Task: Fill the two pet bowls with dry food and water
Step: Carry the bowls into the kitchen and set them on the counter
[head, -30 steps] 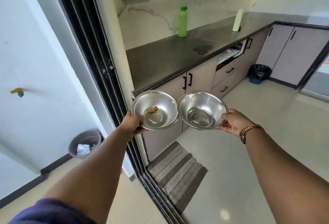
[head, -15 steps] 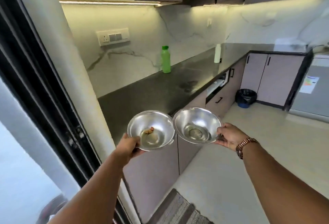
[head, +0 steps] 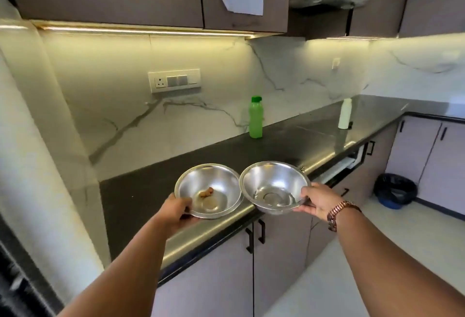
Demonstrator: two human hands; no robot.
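I carry two steel bowls side by side above the front edge of the black counter [head: 156, 196]. My left hand [head: 176, 212] grips the rim of the left bowl [head: 221, 183], which has a few brown kibble pieces [head: 206, 192] in its bottom. My right hand [head: 318, 201], with a wristwatch, grips the rim of the right bowl [head: 274, 180], which holds no food. The two rims almost touch. A green bottle [head: 255, 118] with a green cap stands upright at the back of the counter by the marble wall.
A white bottle [head: 344, 114] stands farther right on the counter. Below are grey cabinet doors [head: 226, 274] with black handles and a part-open drawer [head: 338, 167]. A lined bin [head: 395, 193] sits on the floor in the corner. Wall cabinets and a hood hang overhead.
I have come through the doorway up to the counter. Both bowls now hang over its front edge, and the view has lifted from the floor mat to the wall cabinets.
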